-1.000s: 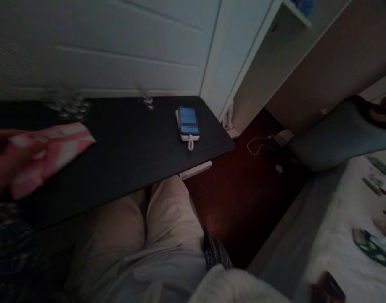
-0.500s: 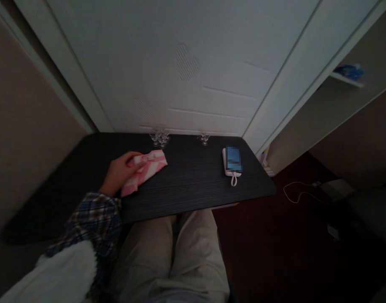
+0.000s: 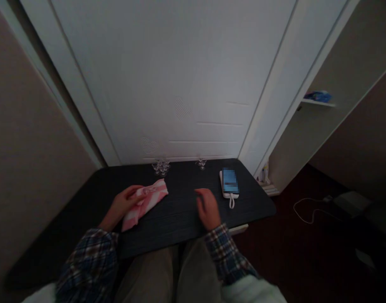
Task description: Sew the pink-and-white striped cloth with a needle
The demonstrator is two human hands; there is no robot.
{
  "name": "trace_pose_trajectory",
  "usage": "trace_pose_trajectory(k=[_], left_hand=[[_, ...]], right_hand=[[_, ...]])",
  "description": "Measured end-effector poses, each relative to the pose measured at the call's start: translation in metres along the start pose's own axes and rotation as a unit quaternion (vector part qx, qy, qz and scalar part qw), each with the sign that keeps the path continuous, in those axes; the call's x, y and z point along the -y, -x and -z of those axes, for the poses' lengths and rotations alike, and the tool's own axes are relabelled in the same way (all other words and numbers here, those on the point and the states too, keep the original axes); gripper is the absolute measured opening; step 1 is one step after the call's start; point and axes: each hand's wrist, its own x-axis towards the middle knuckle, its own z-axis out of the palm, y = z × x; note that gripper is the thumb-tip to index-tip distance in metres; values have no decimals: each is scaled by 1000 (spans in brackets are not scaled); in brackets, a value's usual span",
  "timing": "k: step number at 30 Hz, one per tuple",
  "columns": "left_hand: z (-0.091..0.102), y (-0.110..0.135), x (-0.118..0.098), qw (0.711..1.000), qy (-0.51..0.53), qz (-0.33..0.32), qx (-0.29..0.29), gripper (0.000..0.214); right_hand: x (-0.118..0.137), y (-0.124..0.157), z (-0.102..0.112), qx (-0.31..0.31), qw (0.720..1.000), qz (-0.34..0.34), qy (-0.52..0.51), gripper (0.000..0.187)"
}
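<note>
My left hand (image 3: 125, 204) is closed on a pink-and-white striped cloth (image 3: 149, 206), which lies folded at an angle on the dark table. A small clear, shiny object (image 3: 149, 190) shows on the cloth at my fingertips; it looks like glass, but its shape is hard to make out. Over the table's middle, my right hand (image 3: 208, 209) is slightly blurred, its fingers curved with a gap between thumb and forefinger and nothing in them. Small clear stemmed glasses (image 3: 161, 167) stand clustered at the back edge, with a smaller group of glasses (image 3: 202, 164) to their right.
A phone (image 3: 230, 181) lies on a pale block with a wrist loop (image 3: 231, 201), right of my right hand. The black table (image 3: 180, 229) meets a white panel (image 3: 167, 84) at the back. A white cable (image 3: 306, 222) lies on the floor at right.
My right hand has come into view over the table from below. My left hand stays on the cloth. The view has tilted up, so the table sits lower in the picture.
</note>
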Motion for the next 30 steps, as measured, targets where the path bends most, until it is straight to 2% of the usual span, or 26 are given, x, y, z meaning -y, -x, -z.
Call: trace_pose_trajectory(k=[3,5,8,16,23,30], left_hand=[[1,1,5,999,32,3,-3,48],[2,2,8,999,53,4,-8,50],[1,4,8,998,64,4,-20,53],[-2,7,-1,995,80,-32,-40,51],[-2,9,3,989,136,9,-53,52],[1,16,-3,990,131,-18,-50,52]], right_hand=[[28,-26,-51,61,997,44,-25,37],[43,-34,-86,87,995,41,-35,42],[51,-32,-117,104,993,36,-50,31],[39,-24,-122,80,992,30,-98,36],[32,-24,-131,53,989,-5,-140,28],[29,-23,-131,25,986,-12,-166,24]])
